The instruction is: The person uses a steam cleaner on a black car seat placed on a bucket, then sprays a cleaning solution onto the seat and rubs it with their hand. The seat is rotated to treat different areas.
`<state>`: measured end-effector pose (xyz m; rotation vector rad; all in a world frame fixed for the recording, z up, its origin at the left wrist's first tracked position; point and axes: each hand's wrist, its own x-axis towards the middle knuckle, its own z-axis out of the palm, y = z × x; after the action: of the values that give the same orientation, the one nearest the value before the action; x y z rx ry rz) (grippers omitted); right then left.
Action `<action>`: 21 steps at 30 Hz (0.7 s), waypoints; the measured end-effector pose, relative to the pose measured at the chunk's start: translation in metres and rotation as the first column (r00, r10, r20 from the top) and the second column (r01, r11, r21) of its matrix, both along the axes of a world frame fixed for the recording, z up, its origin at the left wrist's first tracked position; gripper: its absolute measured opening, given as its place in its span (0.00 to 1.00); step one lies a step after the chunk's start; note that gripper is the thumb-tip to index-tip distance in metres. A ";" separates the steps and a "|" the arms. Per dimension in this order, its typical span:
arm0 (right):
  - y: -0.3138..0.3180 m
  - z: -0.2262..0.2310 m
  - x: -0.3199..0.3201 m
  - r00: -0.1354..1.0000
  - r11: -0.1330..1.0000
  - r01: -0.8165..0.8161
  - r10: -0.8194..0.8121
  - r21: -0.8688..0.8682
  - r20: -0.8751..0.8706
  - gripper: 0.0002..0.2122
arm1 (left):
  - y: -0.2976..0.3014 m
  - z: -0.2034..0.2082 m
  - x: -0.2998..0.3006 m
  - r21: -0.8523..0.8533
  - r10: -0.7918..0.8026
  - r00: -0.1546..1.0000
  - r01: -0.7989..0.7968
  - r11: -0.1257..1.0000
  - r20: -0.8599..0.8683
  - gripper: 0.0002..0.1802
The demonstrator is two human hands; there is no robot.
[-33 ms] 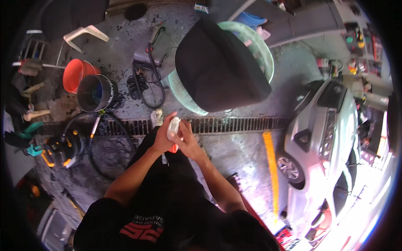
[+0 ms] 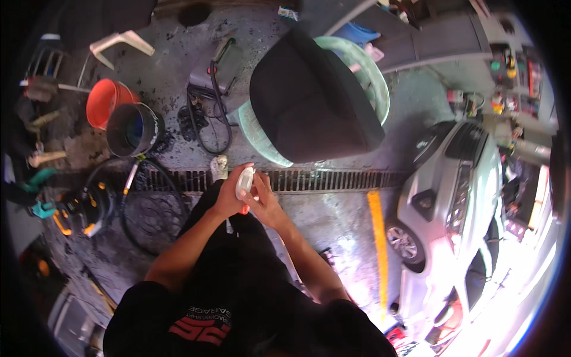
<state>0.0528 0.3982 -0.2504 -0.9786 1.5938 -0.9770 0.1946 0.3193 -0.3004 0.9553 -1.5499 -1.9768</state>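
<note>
My left hand is wrapped round a small white, rounded bottle-like object with an orange-red part at its lower end. My right hand meets it from the other side, thumb and fingers closed against it. Its exact kind does not show clearly. Both hands are in front of my body, over the near side of the floor grate. Beyond them, a large black fabric-covered padded piece, like a seat cushion, lies across a pale green round tub.
At the left stand an orange bucket, a dark bucket and a black-and-yellow machine with a looped hose. A grey machine with a hose lies farther off. A silver car stands right, past a yellow floor line.
The view has shifted slightly, so the buckets and car sit a little differently in it. Both hands keep the white object between them, with hardly any change in grip.
</note>
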 end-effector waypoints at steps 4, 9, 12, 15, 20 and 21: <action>-0.076 -0.001 -0.049 0.958 0.985 -0.130 0.154 0.109 -0.244 0.29 | -0.065 -0.025 0.012 -0.221 0.104 0.990 -0.080 0.972 0.097 0.40; -0.250 0.014 -0.151 0.327 0.976 -0.193 -0.034 -0.102 -0.944 0.38 | -0.137 -0.034 0.054 -0.360 0.166 0.963 -0.080 0.929 0.214 0.44; -0.355 0.005 -0.192 -0.047 0.995 -0.078 0.059 0.063 -0.997 0.44 | -0.165 -0.046 0.079 -0.175 0.207 0.947 -0.166 0.970 0.247 0.36; -0.416 -0.028 -0.280 0.118 0.958 0.005 0.284 0.287 -0.951 0.49 | -0.180 -0.077 0.102 -0.213 0.203 0.940 -0.146 0.966 0.275 0.30; -0.436 -0.039 -0.283 0.528 0.957 -0.078 0.277 0.280 -0.803 0.46 | -0.187 -0.093 0.122 -0.246 0.257 0.930 -0.192 0.950 0.265 0.23; -0.432 -0.039 -0.280 0.489 0.962 -0.117 0.273 0.248 -0.829 0.44 | -0.187 -0.099 0.121 -0.211 0.247 0.935 -0.195 0.958 0.256 0.24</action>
<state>-0.2272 -0.0337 -0.2891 -1.6424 2.2460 -0.1111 0.3154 0.1320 -0.3993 1.3127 -1.6541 -1.5655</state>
